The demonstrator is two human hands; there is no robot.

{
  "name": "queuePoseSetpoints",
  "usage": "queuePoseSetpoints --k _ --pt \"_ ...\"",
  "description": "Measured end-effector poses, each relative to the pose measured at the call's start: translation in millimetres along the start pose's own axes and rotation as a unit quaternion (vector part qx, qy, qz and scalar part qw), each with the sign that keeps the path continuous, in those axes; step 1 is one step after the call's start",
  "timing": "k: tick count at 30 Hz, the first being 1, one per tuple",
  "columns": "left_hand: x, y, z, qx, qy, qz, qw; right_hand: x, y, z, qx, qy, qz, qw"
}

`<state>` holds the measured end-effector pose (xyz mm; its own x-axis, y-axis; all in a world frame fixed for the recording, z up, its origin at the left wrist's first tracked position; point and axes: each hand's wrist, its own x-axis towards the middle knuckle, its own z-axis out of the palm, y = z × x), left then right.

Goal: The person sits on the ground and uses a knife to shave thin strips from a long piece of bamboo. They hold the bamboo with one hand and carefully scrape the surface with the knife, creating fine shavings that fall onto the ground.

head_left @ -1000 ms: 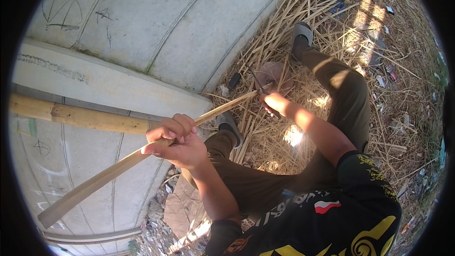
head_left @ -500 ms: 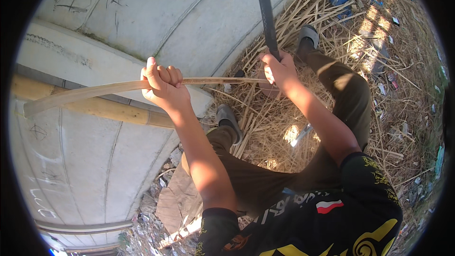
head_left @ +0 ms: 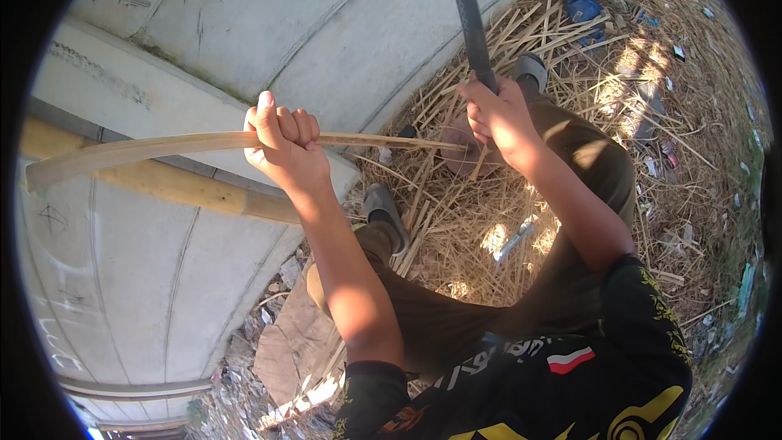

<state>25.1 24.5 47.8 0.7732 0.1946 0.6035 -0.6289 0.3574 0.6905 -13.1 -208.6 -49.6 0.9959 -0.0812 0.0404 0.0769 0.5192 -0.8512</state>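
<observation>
My left hand (head_left: 283, 143) is closed around a long pale bamboo strip (head_left: 147, 148) that runs nearly level from the far left to a tapered tip near my right hand. My right hand (head_left: 498, 116) grips the handle of a long dark blade (head_left: 467, 8), which stands raised and points up out of the top of the view. The blade's handle end sits just past the strip's thin tip. Both my legs in brown trousers are bent below, with grey shoes (head_left: 386, 209) on the ground.
A thick yellow bamboo pole (head_left: 187, 189) lies across a curved grey concrete wall (head_left: 269, 24) on the left. Dry bamboo shavings and sticks (head_left: 562, 57) cover the ground to the right, with scattered litter and a blue scrap (head_left: 582, 4) farther back.
My left hand has lifted the strip from a downward slant to nearly level. My right hand has swung the blade up from the strip to a raised, upright position.
</observation>
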Motion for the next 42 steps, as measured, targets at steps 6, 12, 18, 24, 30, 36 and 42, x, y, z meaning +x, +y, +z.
queuePoseSetpoints --k 6,12,18,24,30,36,42 --pt "-6.8 -1.9 15.1 -0.011 -0.014 -0.013 1.0 -41.0 112.8 -48.2 -0.157 -0.049 0.487 0.858" --pt "-9.7 2.6 -2.3 0.018 0.048 0.027 0.998 7.1 28.5 -48.2 -0.432 0.027 0.065 0.899" --pt "-8.0 -0.2 -11.3 0.046 0.101 0.045 0.993 -10.0 45.4 -6.6 0.092 0.158 -0.19 0.965" --pt "-14.3 -4.1 -5.2 0.074 0.104 0.05 0.991 -22.6 153.8 -71.8 -0.468 -0.013 0.298 0.832" --pt "-15.9 4.5 -29.0 0.058 0.157 0.035 0.985 -12.0 38.5 -13.9 -0.323 -0.007 -0.006 0.946" --pt "-14.8 0.2 -13.6 0.06 0.135 0.052 0.988 -42.0 117.3 -13.0 -0.207 0.13 -0.059 0.968" --pt "-21.0 -3.1 0.5 0.046 0.075 0.081 0.993 -25.5 112.4 -44.8 -0.469 -0.001 0.089 0.879"
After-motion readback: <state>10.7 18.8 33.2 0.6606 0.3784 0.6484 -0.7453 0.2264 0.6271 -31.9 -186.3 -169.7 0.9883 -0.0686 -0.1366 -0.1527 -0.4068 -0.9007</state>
